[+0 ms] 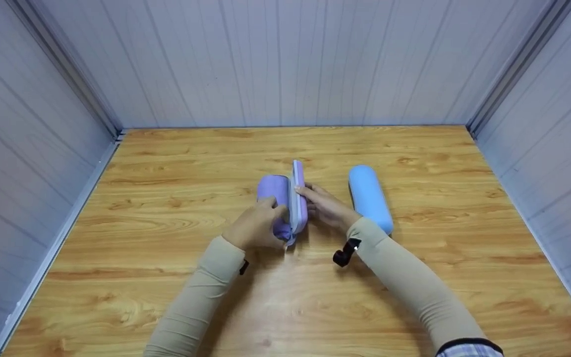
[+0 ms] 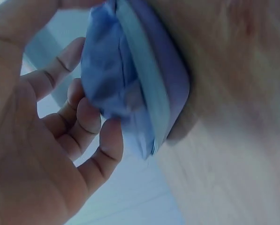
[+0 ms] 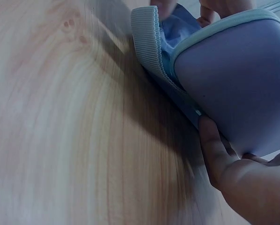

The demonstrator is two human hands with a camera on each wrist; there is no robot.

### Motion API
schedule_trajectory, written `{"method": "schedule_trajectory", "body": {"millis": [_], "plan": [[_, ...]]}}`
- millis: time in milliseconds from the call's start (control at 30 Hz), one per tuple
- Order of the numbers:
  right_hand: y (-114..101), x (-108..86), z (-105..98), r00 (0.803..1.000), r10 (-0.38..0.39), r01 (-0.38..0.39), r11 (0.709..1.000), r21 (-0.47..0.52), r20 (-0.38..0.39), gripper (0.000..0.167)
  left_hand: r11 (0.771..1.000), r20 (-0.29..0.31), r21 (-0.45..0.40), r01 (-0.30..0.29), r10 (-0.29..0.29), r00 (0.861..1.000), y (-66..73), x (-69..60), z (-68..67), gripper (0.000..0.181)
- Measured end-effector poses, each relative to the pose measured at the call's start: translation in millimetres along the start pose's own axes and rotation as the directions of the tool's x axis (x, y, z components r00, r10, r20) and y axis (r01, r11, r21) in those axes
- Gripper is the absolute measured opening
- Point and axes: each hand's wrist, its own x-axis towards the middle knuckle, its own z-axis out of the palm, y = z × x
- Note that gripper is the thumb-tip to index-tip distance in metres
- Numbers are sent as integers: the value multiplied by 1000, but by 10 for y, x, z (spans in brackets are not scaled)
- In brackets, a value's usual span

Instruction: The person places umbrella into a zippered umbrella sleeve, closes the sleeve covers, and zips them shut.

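Note:
A purple zip case [image 1: 303, 203] stands on its edge near the middle of the table, its pale trim facing left. Against its left side lies a purple fabric roll [image 1: 272, 187], wrinkled at the near end; in the left wrist view its folds [image 2: 107, 65] show close up. My left hand [image 1: 260, 223] holds this roll, thumb toward me and fingers curled over it. From the right, my right hand [image 1: 327, 206] grips the case, thumb on its upper rim. The right wrist view shows its smooth shell [image 3: 233, 84] and a ribbed pale band [image 3: 147, 40].
To the right of my right hand lies a blue rounded case [image 1: 370, 198], close to the wrist. The wood-grain table [image 1: 176, 208] is bounded by a pale panel wall [image 1: 285, 64] at the back and side walls left and right. A black strap [image 1: 347, 252] hangs from the right wrist.

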Motion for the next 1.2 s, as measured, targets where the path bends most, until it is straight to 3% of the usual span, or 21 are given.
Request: {"method": "schedule_trajectory", "body": {"millis": [200,367,500,633,767,867,1033,1100,1200], "plan": [[-9,-8,2,1000,6,-6,1000,-3,-13,73,999,-38,48,1,1,999,40,24,94,52],[-2,-12,7,1000,0,0,1000,-3,-8,72,999,-56,32,26,-24,998,31,31,117,34],[-9,-6,13,1000,6,-7,1000,-4,-20,73,997,-38,-64,51,-53,998,-10,30,95,23],[-16,3,30,999,8,-8,1000,0,-46,76,980,-25,-188,70,-76,997,-73,33,74,15],[-3,4,50,998,-7,6,1000,-8,-57,76,961,-42,-263,90,-105,994,-133,29,84,20],[12,2,61,997,-36,33,998,-44,-61,75,945,-81,-277,171,-200,976,-165,19,102,41],[6,-6,90,993,-65,51,988,-148,-95,81,874,-77,-334,353,-398,914,-188,11,119,72],[-5,-5,102,992,-72,49,977,-207,-106,83,849,-54,-351,396,-441,896,-193,11,115,78],[-14,11,120,990,-98,63,950,-306,-100,85,831,-29,-361,422,-463,886,-201,3,105,81]]}}
